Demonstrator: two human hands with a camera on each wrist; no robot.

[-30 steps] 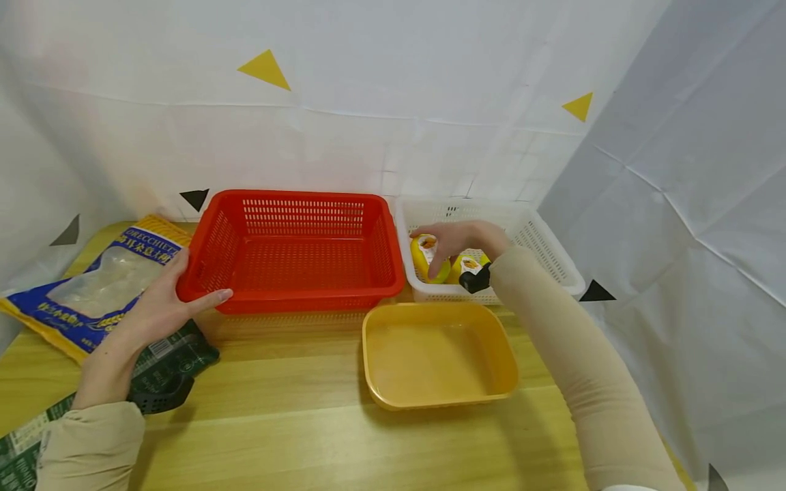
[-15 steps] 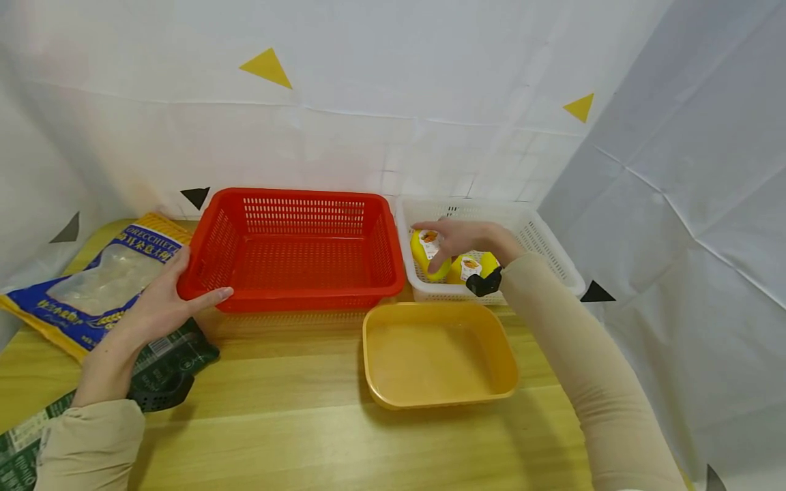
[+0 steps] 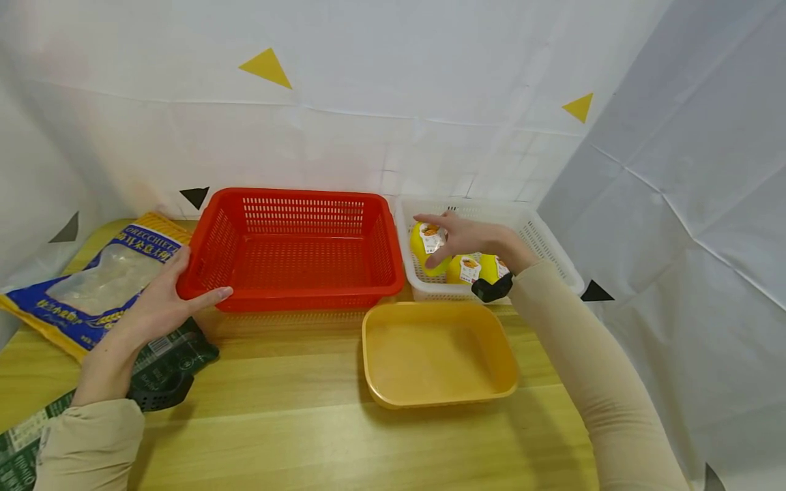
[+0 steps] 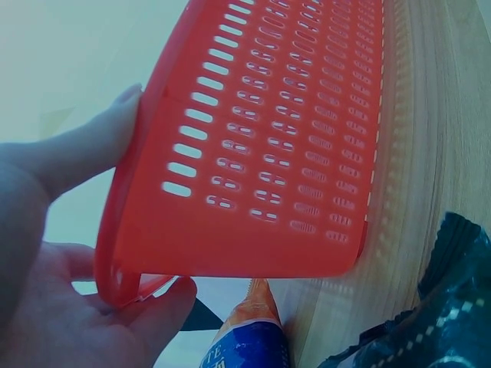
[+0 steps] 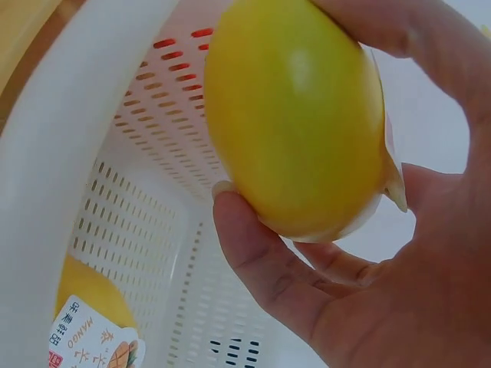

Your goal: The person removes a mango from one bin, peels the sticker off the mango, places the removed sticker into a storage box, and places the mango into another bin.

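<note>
The mango (image 3: 427, 246) has come up off the floor of the white basket (image 3: 555, 256) since a second ago, rising in the right hand (image 3: 469, 236). Over on the left, the left hand (image 3: 161, 301) hasn't budged: thumb and fingers clamped on the red basket's (image 3: 295, 247) near corner, pasta bag (image 3: 92, 286) beside it. Just right of the red basket, the right hand's fingers wrap the mango, with two more mangoes (image 3: 477, 268) below its wrist. This looks like the lift-out step; next it needs clearing the white rim towards the yellow tray (image 3: 503, 348) or the red basket.
</note>
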